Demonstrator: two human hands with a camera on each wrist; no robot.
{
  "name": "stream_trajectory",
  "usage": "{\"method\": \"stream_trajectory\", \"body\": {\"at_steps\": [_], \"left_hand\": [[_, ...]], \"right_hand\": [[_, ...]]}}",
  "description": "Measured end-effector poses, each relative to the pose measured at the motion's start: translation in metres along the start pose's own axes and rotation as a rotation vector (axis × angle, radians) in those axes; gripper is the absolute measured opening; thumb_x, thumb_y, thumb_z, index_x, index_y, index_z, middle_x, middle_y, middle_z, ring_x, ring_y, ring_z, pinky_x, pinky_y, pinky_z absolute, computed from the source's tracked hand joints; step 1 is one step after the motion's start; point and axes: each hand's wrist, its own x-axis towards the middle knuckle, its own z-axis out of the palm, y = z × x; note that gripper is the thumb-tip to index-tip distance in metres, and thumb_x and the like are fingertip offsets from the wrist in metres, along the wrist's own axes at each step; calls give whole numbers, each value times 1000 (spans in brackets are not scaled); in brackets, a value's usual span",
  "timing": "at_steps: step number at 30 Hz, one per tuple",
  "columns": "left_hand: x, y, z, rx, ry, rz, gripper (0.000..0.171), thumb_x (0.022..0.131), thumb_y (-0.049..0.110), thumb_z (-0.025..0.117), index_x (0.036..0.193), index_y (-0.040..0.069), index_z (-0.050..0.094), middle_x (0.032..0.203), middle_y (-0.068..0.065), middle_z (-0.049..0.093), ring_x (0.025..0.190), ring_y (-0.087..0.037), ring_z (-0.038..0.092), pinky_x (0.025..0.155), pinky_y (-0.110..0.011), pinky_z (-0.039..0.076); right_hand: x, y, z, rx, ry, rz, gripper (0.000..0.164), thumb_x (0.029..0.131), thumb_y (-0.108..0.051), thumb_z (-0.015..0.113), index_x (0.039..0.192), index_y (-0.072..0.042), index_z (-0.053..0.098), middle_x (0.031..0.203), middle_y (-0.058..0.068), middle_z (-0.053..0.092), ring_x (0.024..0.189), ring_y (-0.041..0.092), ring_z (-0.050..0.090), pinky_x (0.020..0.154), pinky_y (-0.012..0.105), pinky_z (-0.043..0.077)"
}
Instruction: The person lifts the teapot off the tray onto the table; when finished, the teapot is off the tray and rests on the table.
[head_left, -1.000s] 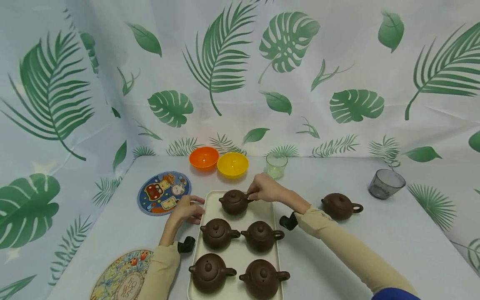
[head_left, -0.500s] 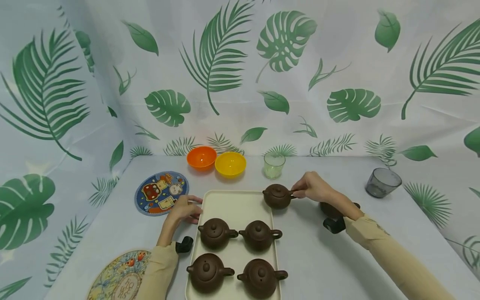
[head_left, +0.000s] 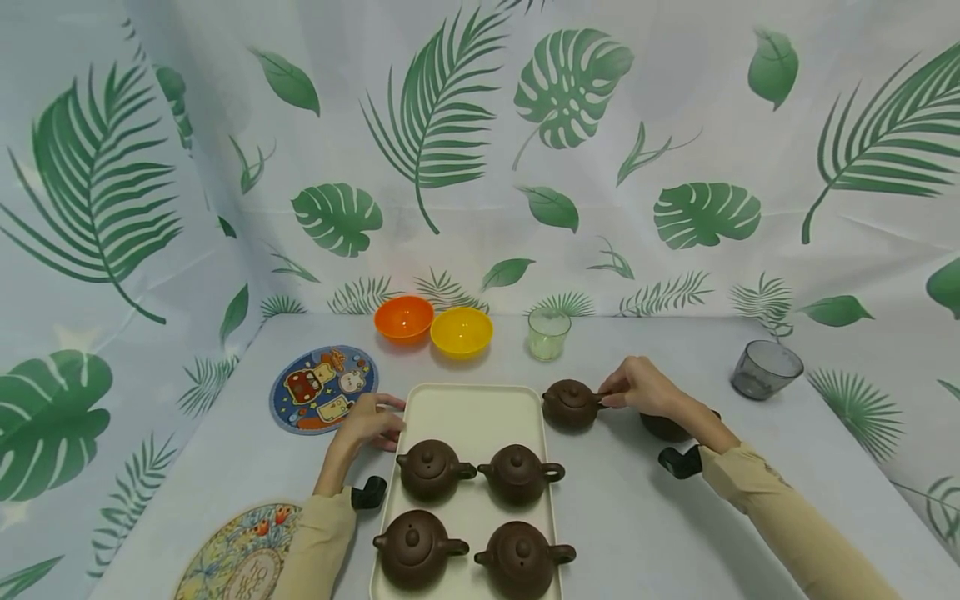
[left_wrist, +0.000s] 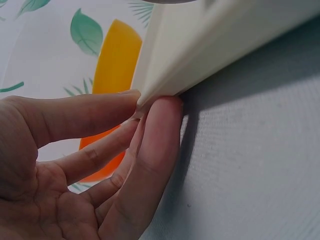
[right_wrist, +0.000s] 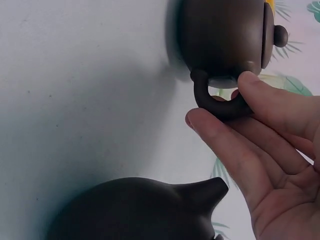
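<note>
A small brown teapot [head_left: 570, 406] stands just off the right edge of the cream tray [head_left: 468, 412], near its far corner. My right hand [head_left: 643, 388] pinches its handle [right_wrist: 225, 107] between thumb and fingers. Several like teapots stand on the tray, among them one [head_left: 433, 469] at its middle left and one [head_left: 519, 473] to the right of that. At the tray's left side my left hand [head_left: 370, 423] holds the rim, with the thumb [left_wrist: 90, 112] on one side and fingers on the other.
Another teapot [right_wrist: 135, 212] sits on the table partly behind my right wrist. Along the back are an orange bowl [head_left: 405, 319], a yellow bowl [head_left: 462, 332] and a greenish glass [head_left: 549, 335]. A grey glass [head_left: 767, 369] stands far right; two round mats, one blue [head_left: 324, 390], lie left.
My right hand has carried the teapot by its handle from the far end of the tray to the right, onto the table beside it. My left hand has stayed at the tray's rim.
</note>
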Motion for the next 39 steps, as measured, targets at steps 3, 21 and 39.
{"method": "stream_trajectory", "body": {"at_steps": [3,21,39], "left_hand": [[0,0,0,4,5,1,42,74,-6,66,115,-9,59,67,-10,65,54,-16,62,50,-32,58],[1,0,1,24,20,-4,42,74,-4,67,115,-8,61,67,-11,65,55,-16,62,50,-32,59],[0,0,2,27,26,-16,41,75,-4,67,116,-7,61,68,-11,65,55,-16,62,51,-32,59]], "right_hand": [[0,-1,0,-7,4,19,9,78,0,73,85,5,75,79,13,73,67,15,69,57,23,55],[-4,-81,23,60,60,-68,20,81,-11,75,94,5,73,87,9,73,79,17,71,65,22,58],[-19,-94,76,125,-42,-149,8,79,-8,76,87,-4,76,80,0,73,71,2,66,59,18,56]]}}
